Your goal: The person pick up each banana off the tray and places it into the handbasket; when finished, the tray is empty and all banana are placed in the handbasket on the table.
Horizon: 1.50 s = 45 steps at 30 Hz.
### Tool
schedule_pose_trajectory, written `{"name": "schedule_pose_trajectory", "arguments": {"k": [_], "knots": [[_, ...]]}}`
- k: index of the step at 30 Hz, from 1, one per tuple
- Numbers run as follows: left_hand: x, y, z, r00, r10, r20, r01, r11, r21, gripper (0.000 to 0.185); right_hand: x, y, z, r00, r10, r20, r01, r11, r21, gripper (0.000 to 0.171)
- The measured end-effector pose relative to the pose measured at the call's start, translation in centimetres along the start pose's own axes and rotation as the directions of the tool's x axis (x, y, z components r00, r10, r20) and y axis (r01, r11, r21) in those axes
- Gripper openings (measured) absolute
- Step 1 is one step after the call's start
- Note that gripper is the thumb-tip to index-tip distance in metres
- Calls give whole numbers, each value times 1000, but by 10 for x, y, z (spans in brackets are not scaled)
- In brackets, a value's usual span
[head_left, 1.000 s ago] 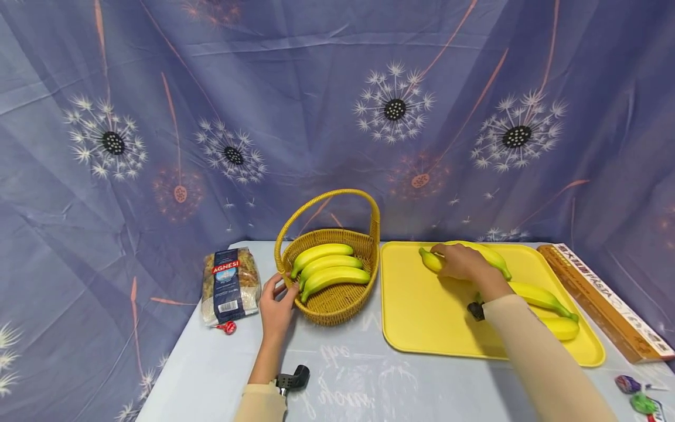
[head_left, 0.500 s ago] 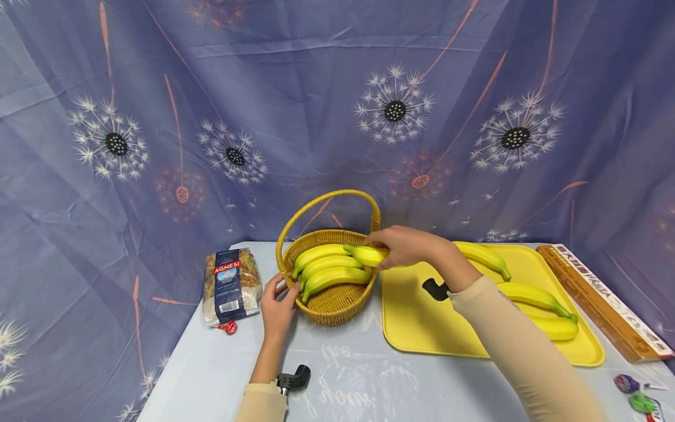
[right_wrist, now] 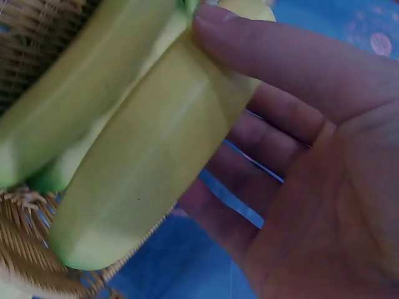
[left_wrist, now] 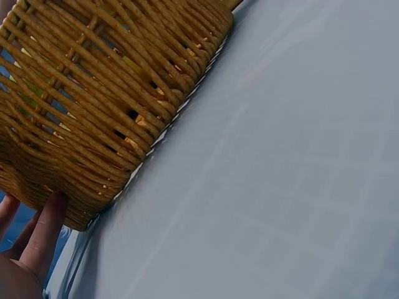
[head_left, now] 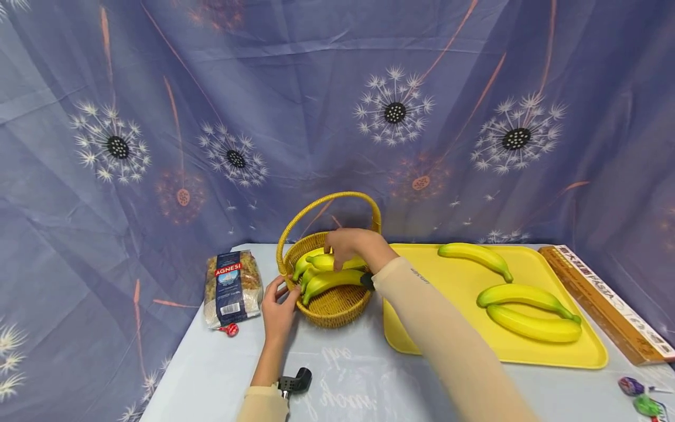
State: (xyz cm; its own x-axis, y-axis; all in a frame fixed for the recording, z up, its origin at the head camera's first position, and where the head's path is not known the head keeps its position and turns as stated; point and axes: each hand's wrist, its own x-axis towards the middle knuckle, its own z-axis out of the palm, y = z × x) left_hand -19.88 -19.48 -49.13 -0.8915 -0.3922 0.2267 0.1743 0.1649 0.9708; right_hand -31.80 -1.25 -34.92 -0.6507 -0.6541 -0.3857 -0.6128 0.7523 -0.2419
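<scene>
A wicker basket (head_left: 332, 319) with a tall arched handle stands in the middle of the table, several bananas inside. My left hand (head_left: 278, 308) holds the basket's left rim; in the left wrist view its fingers (left_wrist: 45, 240) lie against the woven side. Inside the basket, my right hand (head_left: 350, 245) grips a banana (right_wrist: 140, 156) on top of the others, thumb on one side and fingers on the other. A lower banana (head_left: 332, 281) lies in front of it. The right hand and sleeve cover part of the basket's right side.
To the right lies a yellow tray (head_left: 443, 319) bearing bananas (head_left: 532, 323). A long pasta box (head_left: 606, 305) is beyond it, with wrapped lollipops (head_left: 630, 385) nearer. On the left are a pasta bag (head_left: 232, 287) and a red lollipop (head_left: 230, 330). A patterned curtain (head_left: 316, 117) hangs behind.
My right hand has carried a banana from the tray leftward into the basket, laying it over the others. The left hand has stayed at the basket's rim.
</scene>
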Motion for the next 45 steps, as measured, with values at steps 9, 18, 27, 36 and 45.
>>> {"name": "schedule_pose_trajectory", "arguments": {"k": [9, 18, 27, 36, 45], "knots": [[7, -15, 9, 1000, 16, 5, -16, 999, -29, 36, 17, -31, 21, 982, 102, 157, -77, 984, -159, 46], [9, -24, 17, 998, 59, 7, -59, 998, -11, 34, 23, -43, 26, 956, 130, 262, -76, 975, -207, 20], [9, -25, 14, 999, 41, 3, -40, 999, -33, 36, 23, -44, 37, 966, 18, 256, 42, 973, -228, 9], [-5, 9, 3, 1000, 1, 4, 0, 1000, -12, 37, 4, -19, 31, 997, -52, 61, 55, 997, -53, 34], [4, -15, 0, 1000, -14, -11, 13, 999, -47, 38, -60, 65, 32, 973, -131, -192, 158, 978, 135, 32]]}}
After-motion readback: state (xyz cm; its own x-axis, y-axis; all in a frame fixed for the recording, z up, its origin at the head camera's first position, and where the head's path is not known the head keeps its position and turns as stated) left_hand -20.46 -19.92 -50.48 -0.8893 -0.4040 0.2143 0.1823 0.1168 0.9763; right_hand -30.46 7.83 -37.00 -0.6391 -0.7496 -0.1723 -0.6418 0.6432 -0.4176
